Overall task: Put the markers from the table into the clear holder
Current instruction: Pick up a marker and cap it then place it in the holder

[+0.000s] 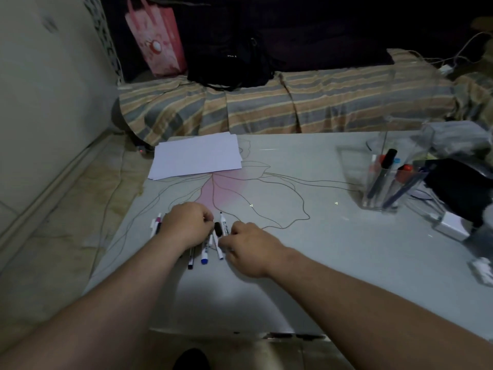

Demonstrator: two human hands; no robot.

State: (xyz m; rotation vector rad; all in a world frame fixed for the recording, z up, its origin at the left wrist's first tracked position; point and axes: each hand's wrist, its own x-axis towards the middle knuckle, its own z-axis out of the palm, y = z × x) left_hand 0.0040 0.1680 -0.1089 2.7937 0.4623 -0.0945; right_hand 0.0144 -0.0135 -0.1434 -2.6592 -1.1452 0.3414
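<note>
**Both hands down on the loose markers, holder waiting at the far right**

At the left of the table (306, 249), a stack of white paper (196, 156) lies near the far edge. Nearer the person, a few markers (156, 225) poke out from beside the left hand (186, 225), which sits on top of the pile with its fingers curled under; whether they grip a pen I cannot tell. Just right of it lie a blue-capped marker (205, 256) and a black-capped marker (223, 225), side by side and pointing away from the person. The right hand (249, 248) rests touching the black-capped marker, fingers bent over it, though a firm grip is not plain. Well apart, at the far right, stands the clear holder (384, 180) with several markers upright or leaning inside. Beside it sit a dark bundle (461, 188) and a white charger (452, 227)
</note>
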